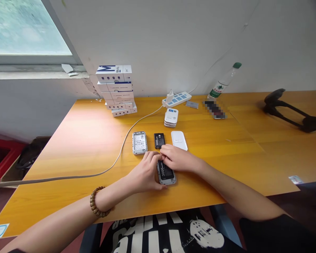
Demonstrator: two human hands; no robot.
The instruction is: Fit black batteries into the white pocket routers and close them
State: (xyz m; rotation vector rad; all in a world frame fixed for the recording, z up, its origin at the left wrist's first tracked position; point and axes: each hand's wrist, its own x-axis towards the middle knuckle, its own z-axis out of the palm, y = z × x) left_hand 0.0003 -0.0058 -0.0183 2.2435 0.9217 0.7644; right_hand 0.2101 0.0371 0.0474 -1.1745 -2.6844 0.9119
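An opened white pocket WiFi router (168,181) lies on the table in front of me, a black battery (165,171) marked 3000mAh in its bay. My left hand (146,172) grips it from the left, thumb at the near end and fingers at the far end. My right hand (176,158) is closed over the far right corner; its fingertips meet the left ones, hiding whatever they hold. Just beyond lies a loose black battery (159,140). A second opened router (139,143) with a bare bay sits to the left, and a white back cover (179,140) to the right.
A stack of white covers (171,117) stands behind. White boxes (116,89) are piled at back left. A power strip (177,99), phone (215,109) and bottle (224,81) line the wall. A cable (118,154) crosses the table's left; a black headset-like object (295,110) lies far right.
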